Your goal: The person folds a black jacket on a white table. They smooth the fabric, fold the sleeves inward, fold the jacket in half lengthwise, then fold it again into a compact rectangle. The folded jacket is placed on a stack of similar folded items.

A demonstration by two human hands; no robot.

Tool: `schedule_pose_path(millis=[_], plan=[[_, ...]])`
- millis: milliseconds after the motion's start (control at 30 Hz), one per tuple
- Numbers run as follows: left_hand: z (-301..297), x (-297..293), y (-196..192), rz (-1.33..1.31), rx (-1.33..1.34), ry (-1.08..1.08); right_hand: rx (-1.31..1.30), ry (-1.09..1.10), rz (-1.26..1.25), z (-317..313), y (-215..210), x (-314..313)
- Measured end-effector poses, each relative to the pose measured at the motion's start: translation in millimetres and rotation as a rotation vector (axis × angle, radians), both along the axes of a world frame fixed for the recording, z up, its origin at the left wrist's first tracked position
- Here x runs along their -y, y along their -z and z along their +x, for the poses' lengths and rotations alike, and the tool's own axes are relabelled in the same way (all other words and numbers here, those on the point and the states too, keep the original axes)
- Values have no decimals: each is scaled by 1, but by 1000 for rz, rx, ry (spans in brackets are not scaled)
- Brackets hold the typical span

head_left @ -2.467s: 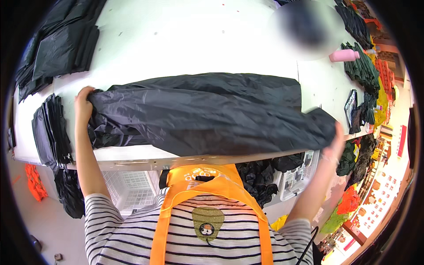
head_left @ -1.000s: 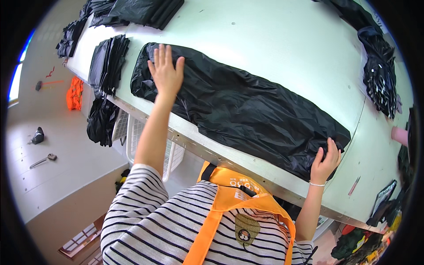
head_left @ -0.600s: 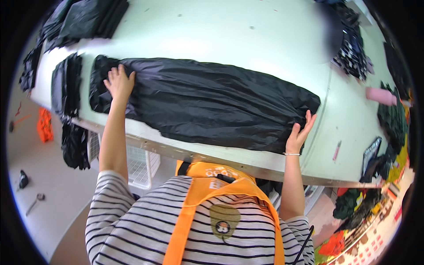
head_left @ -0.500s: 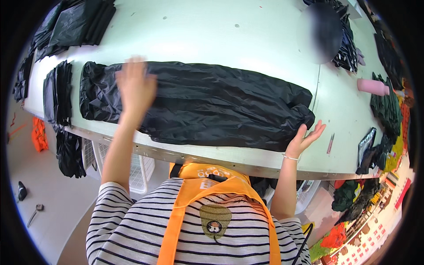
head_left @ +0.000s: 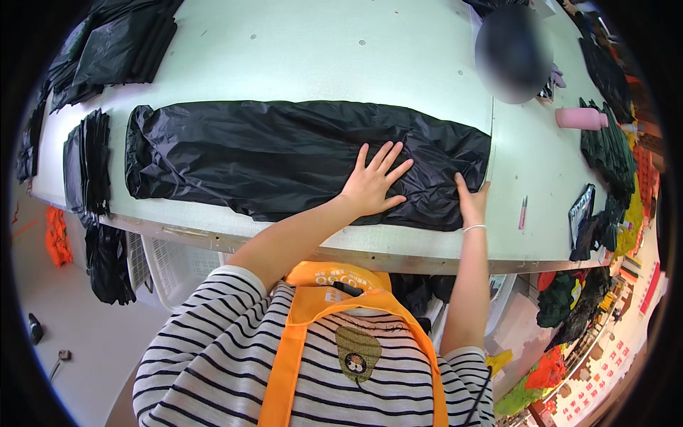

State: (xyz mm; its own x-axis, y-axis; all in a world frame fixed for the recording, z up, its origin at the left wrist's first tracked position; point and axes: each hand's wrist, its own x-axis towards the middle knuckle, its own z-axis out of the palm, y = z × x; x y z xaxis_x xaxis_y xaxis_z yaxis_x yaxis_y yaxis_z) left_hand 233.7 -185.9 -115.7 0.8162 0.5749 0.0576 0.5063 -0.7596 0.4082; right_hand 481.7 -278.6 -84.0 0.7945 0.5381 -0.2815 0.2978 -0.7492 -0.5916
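A long folded piece of thin, shiny black fabric (head_left: 277,153) lies across the pale worktable, creased and gathered at its left end. My left hand (head_left: 373,186) is flat on its right part, fingers spread and pointing away from me. At the near right end of the fabric is my right hand (head_left: 472,205), a white band around its wrist. Its thumb and fingers are apart, with the thumb touching the fabric edge. The fabric's exact kind does not show.
Folded black stacks (head_left: 121,53) fill the table's far left, with a smaller stack (head_left: 87,160) at the left edge. On the right lie a pink bottle (head_left: 580,118) and a small pink-handled tool (head_left: 523,213). White baskets (head_left: 178,263) stand under the front edge (head_left: 341,255).
My left hand has moved from the fabric's left part to its right part. My right hand has turned in against the right end, where the fabric now lies flatter and straighter.
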Motion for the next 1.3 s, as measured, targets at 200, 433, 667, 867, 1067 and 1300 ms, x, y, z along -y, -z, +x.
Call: schedule_pose_path(millis=[200,433,667,867,1067,1300], plan=[[12,-27,-2,-571,290,95,408,-258,135,-89,-147,-65],[-152,-94,-62,-1846,792,-286,251,-708,30,-268,-125,-93],[-162,-121,-17,-1610,564,-663,-198,-535,348,-284,-76,-103],[-164,-124,5,-1682,536,-706,543,-762,213,-200,-12,-138],[-161,-124,1,-1660,575,-777,613,-750,136,-205,39,-149],[-167,-129,-3,-1660,523,-781,-29,-1013,471,-160,-46,-88]])
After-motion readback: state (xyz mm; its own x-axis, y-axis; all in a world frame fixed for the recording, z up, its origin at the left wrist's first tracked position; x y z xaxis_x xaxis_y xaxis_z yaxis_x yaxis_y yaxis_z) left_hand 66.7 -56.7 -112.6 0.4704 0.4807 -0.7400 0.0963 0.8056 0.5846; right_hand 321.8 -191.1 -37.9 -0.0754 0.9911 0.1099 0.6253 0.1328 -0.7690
